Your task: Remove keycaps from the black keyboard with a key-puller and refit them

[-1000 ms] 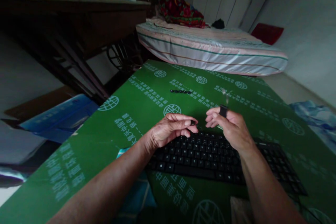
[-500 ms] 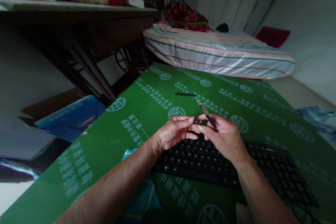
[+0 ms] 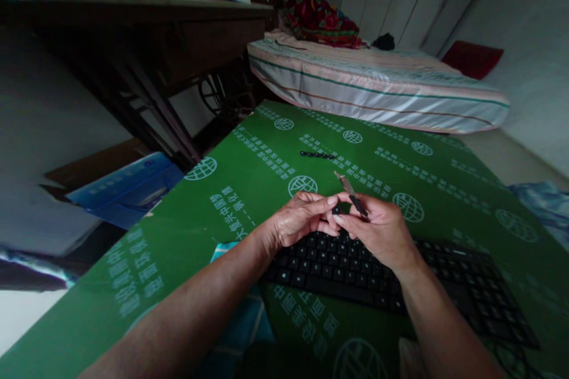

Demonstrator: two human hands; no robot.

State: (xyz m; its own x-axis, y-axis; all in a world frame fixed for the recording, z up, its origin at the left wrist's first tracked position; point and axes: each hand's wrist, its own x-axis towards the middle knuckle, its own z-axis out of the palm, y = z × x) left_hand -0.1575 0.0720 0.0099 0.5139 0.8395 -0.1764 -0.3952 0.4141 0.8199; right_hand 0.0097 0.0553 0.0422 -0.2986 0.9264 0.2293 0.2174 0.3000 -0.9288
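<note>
Above the black keyboard (image 3: 329,284), my two hands meet at the fingertips. A small black keycap (image 3: 336,211) is pinched by the thumb and fingers of my left hand (image 3: 304,219). The thumb of my right hand (image 3: 382,228) touches or nearly touches that keycap. Held between my right fingers is a slim tool (image 3: 349,190) with a silvery front and a black handle, its tip pointing away to the upper left. Its exact kind is unclear. Farther off, several black keycaps (image 3: 316,155) lie in a row on the green table (image 3: 249,189).
A blue checked cloth (image 3: 244,331) lies under my left forearm. Left of the table are a blue box (image 3: 128,186) and a sewing-machine table (image 3: 146,3) with bags on top. Beyond the far edge stands a bed (image 3: 377,83). A cable (image 3: 511,355) lies near the keyboard's right end.
The keycap has turned and dropped slightly between my fingertips, and my left fingers have curled closer to my right hand. The tool stays in my right hand. The camera view has shifted slightly.
</note>
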